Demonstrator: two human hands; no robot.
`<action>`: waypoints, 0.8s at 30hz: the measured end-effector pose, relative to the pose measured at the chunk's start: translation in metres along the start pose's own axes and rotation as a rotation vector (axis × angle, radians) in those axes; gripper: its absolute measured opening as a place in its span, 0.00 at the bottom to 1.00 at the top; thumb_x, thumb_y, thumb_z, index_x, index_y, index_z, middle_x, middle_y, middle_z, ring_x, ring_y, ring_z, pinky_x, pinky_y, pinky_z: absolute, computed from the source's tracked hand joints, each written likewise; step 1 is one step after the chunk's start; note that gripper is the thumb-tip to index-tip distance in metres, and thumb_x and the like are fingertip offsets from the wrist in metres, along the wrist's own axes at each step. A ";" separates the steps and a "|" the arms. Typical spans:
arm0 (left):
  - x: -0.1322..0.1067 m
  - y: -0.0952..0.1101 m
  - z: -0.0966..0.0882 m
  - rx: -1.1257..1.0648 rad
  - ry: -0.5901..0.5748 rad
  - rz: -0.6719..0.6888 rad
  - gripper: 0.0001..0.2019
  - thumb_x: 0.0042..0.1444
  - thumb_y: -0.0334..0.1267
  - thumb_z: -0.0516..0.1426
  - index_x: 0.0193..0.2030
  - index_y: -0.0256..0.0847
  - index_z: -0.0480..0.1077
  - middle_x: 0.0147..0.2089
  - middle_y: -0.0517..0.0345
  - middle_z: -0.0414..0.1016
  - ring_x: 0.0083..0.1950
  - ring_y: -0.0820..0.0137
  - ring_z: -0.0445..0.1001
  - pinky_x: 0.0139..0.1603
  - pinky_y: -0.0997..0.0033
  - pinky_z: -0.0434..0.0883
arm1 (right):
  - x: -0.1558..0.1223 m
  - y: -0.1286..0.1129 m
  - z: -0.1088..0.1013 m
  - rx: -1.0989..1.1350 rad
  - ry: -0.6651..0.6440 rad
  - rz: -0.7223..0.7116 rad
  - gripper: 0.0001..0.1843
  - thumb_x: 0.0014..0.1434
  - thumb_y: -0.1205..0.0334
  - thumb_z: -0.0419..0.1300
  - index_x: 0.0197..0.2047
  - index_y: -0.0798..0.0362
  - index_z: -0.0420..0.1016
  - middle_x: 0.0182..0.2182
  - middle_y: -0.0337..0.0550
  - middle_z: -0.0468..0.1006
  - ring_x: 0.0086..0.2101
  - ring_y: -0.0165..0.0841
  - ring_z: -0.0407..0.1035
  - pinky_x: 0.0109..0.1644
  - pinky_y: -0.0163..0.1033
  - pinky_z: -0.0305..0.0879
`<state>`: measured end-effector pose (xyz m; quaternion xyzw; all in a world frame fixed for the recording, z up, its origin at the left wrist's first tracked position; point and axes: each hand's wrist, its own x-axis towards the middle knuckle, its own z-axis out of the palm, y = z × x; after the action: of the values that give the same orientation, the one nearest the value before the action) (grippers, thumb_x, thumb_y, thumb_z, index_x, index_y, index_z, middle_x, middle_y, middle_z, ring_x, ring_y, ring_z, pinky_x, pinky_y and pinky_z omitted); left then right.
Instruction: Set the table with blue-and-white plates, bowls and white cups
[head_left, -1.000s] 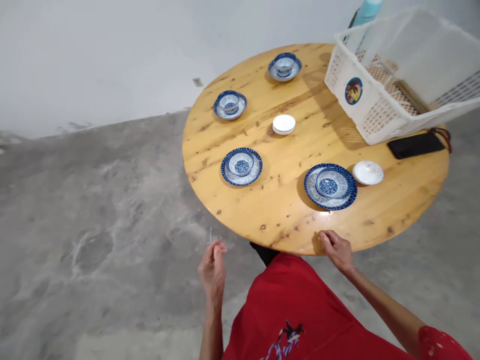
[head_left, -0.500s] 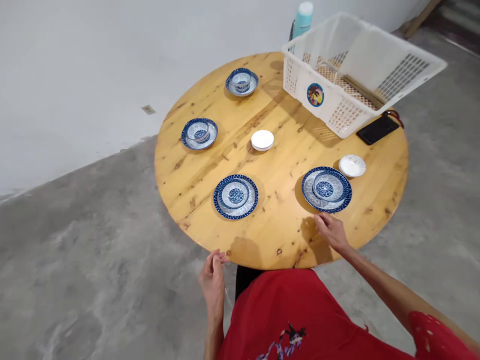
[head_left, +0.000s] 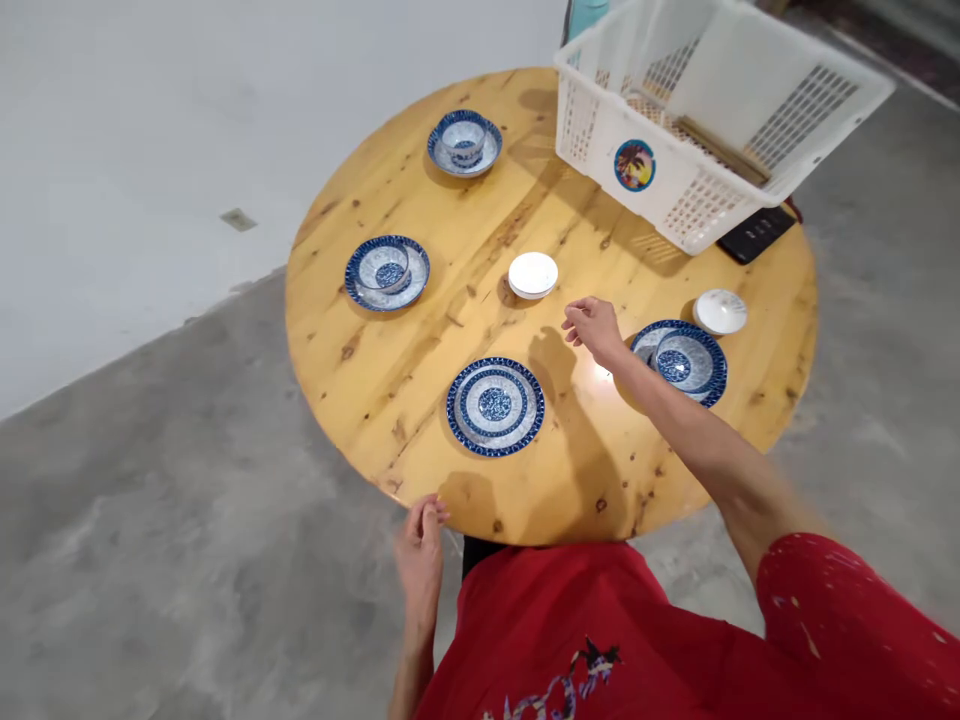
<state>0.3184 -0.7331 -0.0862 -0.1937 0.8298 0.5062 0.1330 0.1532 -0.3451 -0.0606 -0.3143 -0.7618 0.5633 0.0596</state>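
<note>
My right hand (head_left: 592, 328) hangs over the middle of the table with nothing in it, its fingers loosely bent and apart. Just left of and beyond its fingertips sit small white dishes (head_left: 533, 274), apparently stacked. My left hand (head_left: 422, 535) is at the table's near edge, relaxed and holding nothing, its fingers half curled. Nearest to it is a blue-patterned plate with a bowl (head_left: 495, 404) on it. Another blue plate with a bowl (head_left: 679, 362) lies partly behind my right forearm. A small white dish (head_left: 720, 312) stands at its far right side.
Two more plate-and-bowl sets, one with a bowl (head_left: 385, 270) at left and one with a bowl (head_left: 463, 140) farther back, stand on the round wooden table (head_left: 420, 380). At back right are a white plastic basket (head_left: 592, 135), a black phone (head_left: 754, 235) and a blue bottle (head_left: 586, 14).
My right hand has moved from beside the right plate's near edge up and left towards the central white dishes. My left hand has stayed at the table edge. The camera view has shifted slightly.
</note>
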 end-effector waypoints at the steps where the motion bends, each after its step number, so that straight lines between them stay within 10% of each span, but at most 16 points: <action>1: 0.010 -0.001 -0.007 0.001 -0.005 -0.005 0.17 0.59 0.50 0.52 0.43 0.41 0.74 0.39 0.53 0.80 0.38 0.65 0.79 0.43 0.65 0.75 | 0.011 -0.003 0.005 -0.043 0.041 0.009 0.05 0.54 0.62 0.57 0.34 0.54 0.69 0.25 0.42 0.76 0.19 0.28 0.67 0.21 0.32 0.63; 12: 0.085 0.008 -0.078 -0.007 0.078 -0.089 0.16 0.58 0.48 0.53 0.43 0.40 0.74 0.39 0.54 0.80 0.38 0.66 0.79 0.44 0.65 0.75 | 0.111 0.001 0.037 -0.424 0.282 0.024 0.13 0.51 0.57 0.65 0.25 0.50 0.65 0.20 0.46 0.70 0.38 0.48 0.73 0.47 0.60 0.69; 24: 0.103 0.026 -0.071 -0.008 -0.020 -0.036 0.15 0.59 0.46 0.53 0.43 0.39 0.74 0.38 0.55 0.79 0.36 0.69 0.78 0.43 0.67 0.75 | 0.136 0.010 0.046 -0.408 0.392 -0.107 0.13 0.58 0.56 0.60 0.29 0.57 0.69 0.33 0.55 0.74 0.48 0.51 0.72 0.50 0.64 0.68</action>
<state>0.2137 -0.8047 -0.0765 -0.2040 0.8227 0.5091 0.1495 0.0292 -0.3069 -0.1219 -0.3819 -0.8490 0.3227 0.1709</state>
